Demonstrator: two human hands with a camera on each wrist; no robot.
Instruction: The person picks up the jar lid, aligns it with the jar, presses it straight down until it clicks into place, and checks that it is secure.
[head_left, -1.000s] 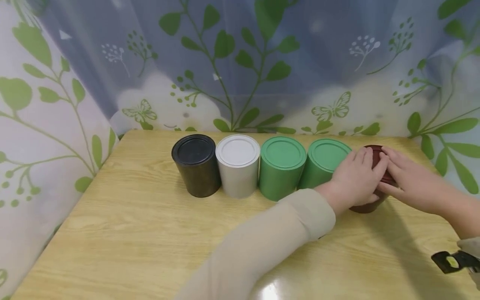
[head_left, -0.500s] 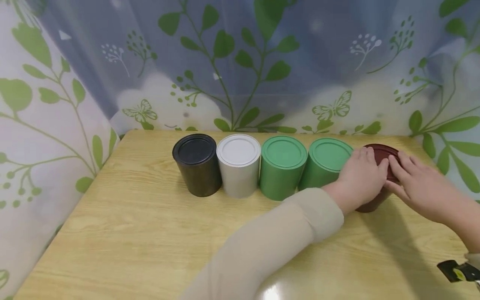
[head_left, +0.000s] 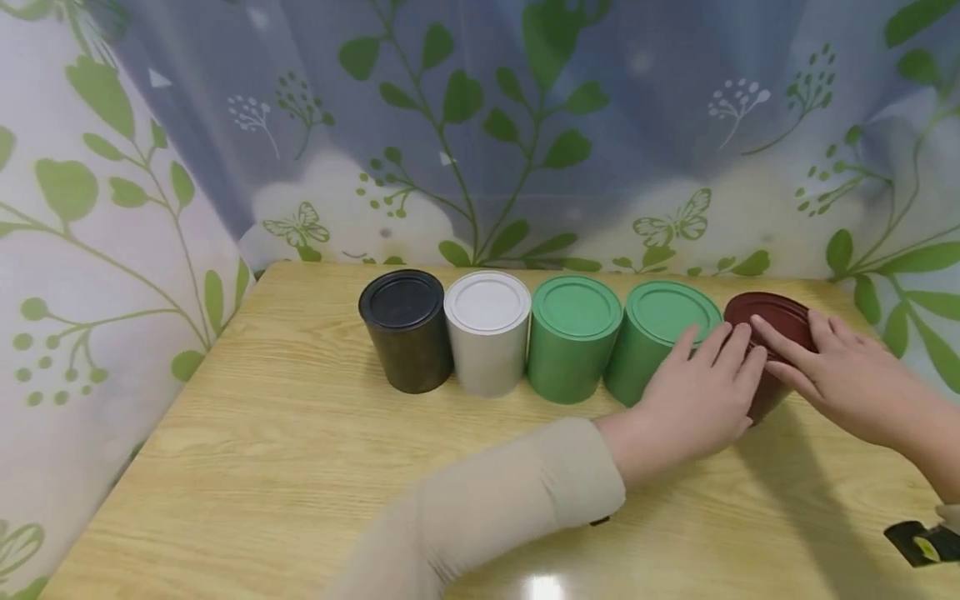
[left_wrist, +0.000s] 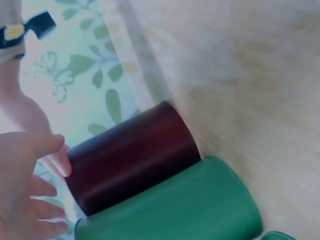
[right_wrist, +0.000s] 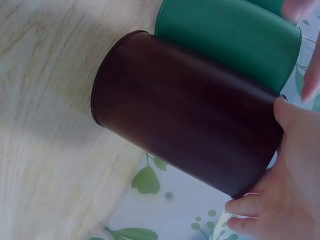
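A dark red can with a lid stands at the right end of a row of cans. My right hand holds it by the top: the index finger lies across the lid, and in the right wrist view the thumb presses the side near the rim. Just left of it, my left hand hovers in front of the right-hand green can, fingers spread and relaxed. In the left wrist view that hand has nothing in its grasp. Its fingers partly cover both cans in the head view.
To the left along the row are another green can, a white can and a black can, all lidded and close together. They stand near the back of the wooden table. A leaf-patterned curtain hangs behind.
My left hand has come off the dark red can and drawn back to the left. The can has shifted slightly right, and my right hand has stayed on its top.
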